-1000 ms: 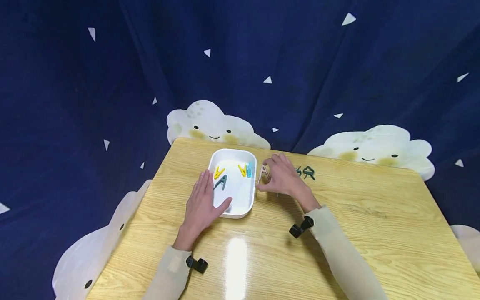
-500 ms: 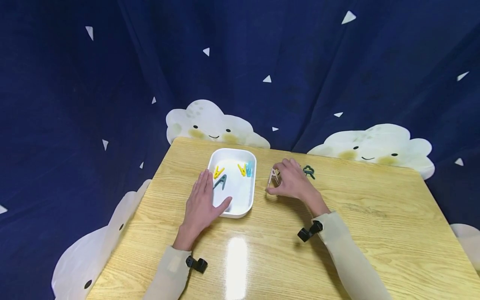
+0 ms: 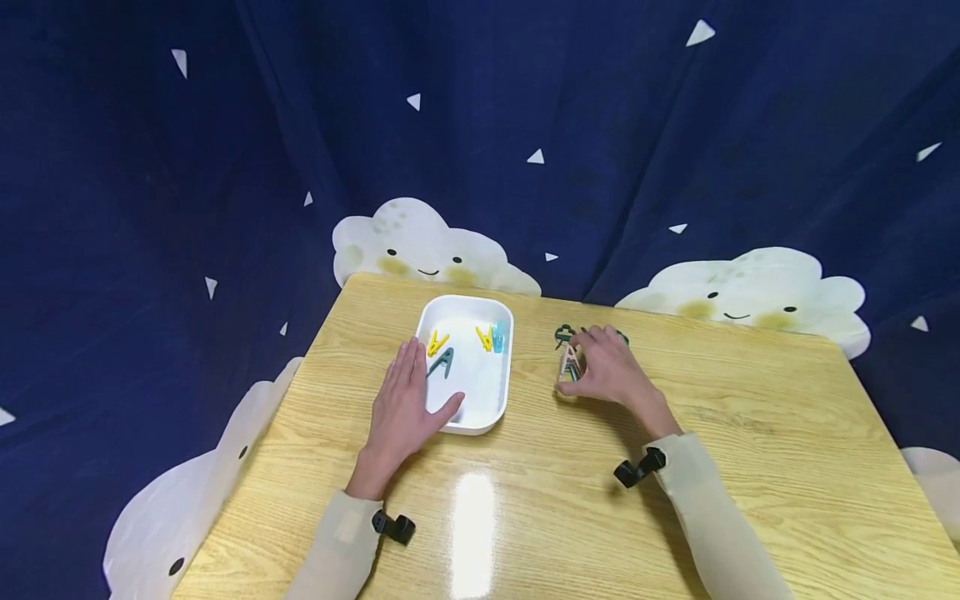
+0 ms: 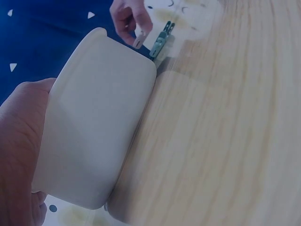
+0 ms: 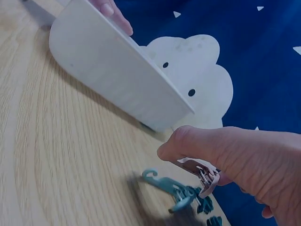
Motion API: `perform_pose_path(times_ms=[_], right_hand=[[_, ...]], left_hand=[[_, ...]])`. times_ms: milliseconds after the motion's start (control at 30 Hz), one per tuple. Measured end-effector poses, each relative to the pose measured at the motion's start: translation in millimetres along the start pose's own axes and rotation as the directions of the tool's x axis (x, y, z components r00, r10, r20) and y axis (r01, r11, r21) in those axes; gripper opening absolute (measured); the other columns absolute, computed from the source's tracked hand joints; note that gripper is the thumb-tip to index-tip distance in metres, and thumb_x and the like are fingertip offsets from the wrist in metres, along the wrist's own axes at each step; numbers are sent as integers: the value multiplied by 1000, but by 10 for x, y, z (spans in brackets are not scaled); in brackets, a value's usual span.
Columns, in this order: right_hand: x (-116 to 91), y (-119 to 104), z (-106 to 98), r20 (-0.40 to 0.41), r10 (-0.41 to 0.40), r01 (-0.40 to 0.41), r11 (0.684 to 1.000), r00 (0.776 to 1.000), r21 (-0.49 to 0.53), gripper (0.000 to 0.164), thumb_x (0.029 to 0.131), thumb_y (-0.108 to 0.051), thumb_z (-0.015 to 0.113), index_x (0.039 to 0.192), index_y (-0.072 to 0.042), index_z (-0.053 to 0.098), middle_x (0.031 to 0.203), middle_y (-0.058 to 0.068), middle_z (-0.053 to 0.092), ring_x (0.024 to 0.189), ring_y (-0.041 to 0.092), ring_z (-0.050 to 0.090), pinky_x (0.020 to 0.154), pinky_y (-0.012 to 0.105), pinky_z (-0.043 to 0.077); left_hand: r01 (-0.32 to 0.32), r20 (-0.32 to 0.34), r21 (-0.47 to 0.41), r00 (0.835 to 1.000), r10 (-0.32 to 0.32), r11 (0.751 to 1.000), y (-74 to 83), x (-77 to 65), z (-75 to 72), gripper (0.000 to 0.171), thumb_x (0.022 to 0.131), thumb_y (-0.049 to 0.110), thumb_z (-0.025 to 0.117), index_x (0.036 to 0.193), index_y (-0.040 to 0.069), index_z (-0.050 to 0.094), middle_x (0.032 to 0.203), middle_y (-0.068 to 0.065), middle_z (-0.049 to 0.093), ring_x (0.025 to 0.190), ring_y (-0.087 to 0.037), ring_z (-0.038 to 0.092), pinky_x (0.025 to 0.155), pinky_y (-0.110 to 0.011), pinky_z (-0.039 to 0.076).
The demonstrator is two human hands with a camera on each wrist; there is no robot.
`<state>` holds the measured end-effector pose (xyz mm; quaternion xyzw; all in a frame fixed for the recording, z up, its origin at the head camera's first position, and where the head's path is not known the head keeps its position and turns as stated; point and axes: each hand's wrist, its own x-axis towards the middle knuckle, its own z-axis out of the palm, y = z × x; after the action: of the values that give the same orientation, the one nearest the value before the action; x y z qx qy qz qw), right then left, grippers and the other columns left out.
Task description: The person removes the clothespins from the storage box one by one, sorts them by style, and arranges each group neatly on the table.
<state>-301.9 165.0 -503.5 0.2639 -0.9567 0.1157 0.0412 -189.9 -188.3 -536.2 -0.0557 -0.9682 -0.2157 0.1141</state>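
Observation:
My right hand (image 3: 617, 367) pinches a pale pink clothespin (image 5: 203, 173) between thumb and fingers, right of the white tray (image 3: 491, 412). Just beneath it a teal clothespin (image 5: 169, 185) lies on the table. Dark green clips (image 3: 565, 334) are beyond the fingers, partly hidden by the hand. Along the tray's left side lies my left hand (image 3: 405, 408), its fingers straight and its thumb spread over the near rim. Inside the tray are a yellow clothespin (image 3: 437, 342), a second yellow clothespin (image 3: 484, 339), a light blue clip (image 3: 498, 337) and a grey-green clothespin (image 3: 443, 363).
The wooden table (image 3: 720, 467) reaches well to the right and towards the body. Behind it hangs a dark blue curtain (image 3: 480, 125) with white clouds and triangles. Each wrist wears a small black camera, such as the right one's camera (image 3: 637, 468).
With the pink clothespin in its fingers, my right hand has moved rightward from the tray's side to over the teal clothespin. A green clip left of it is now uncovered. My left hand stays put.

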Motion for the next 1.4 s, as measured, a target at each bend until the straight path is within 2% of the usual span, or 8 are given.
perform_pose_path(times_ms=[233, 367, 533, 700, 1000, 1400], right_hand=[[-76, 136, 28, -2, 14, -14, 1000, 1000, 11, 86, 66, -58, 88, 127, -1, 68, 116, 19, 65, 100, 37, 52, 88, 50, 45], [-117, 208, 25, -4, 26, -25, 1000, 1000, 17, 86, 65, -57, 89, 126, 0, 69, 114, 19, 64, 103, 39, 52, 87, 52, 45], [-171, 297, 10, 6, 42, -42, 999, 999, 14, 87, 65, -58, 90, 128, -1, 69, 109, 17, 63, 98, 38, 52, 83, 50, 45], [-220, 363, 10, 24, 65, -65, 998, 998, 14, 88, 66, -60, 90, 128, -2, 69, 111, 18, 64, 97, 37, 51, 82, 50, 45], [-263, 405, 70, 16, 61, -62, 998, 998, 18, 81, 65, -61, 89, 120, -4, 71, 107, 17, 64, 96, 37, 50, 80, 49, 44], [-260, 389, 87, 55, 99, -100, 995, 994, 18, 84, 65, -62, 89, 122, -4, 70, 111, 18, 64, 100, 37, 50, 86, 50, 44]], left_hand=[[5, 9, 0, 1000, -5, 1000, 1, 1, -4, 109, 94, 73, 54, 165, -2, 17, 175, -15, 11, 162, -30, 10, 131, -43, 13], [3, 4, 0, 1000, -3, 1000, 4, 3, -6, 109, 94, 73, 55, 164, -3, 18, 174, -16, 13, 162, -31, 11, 131, -44, 14], [7, 9, 3, 1000, -7, 1000, 12, 8, -10, 110, 94, 73, 55, 165, -2, 17, 174, -17, 14, 162, -28, 7, 131, -44, 14], [4, 8, 12, 1000, -5, 1000, 14, 6, -10, 110, 94, 73, 54, 165, -2, 18, 174, -16, 13, 162, -30, 10, 131, -44, 14], [9, 10, 15, 1000, -9, 1000, 23, 4, -8, 109, 94, 72, 55, 164, -3, 18, 174, -18, 14, 161, -32, 13, 131, -45, 15], [-1, -10, 9, 1000, 1, 1000, 3, 4, 5, 109, 94, 72, 55, 164, -3, 20, 173, -18, 16, 162, -31, 11, 130, -46, 17]])
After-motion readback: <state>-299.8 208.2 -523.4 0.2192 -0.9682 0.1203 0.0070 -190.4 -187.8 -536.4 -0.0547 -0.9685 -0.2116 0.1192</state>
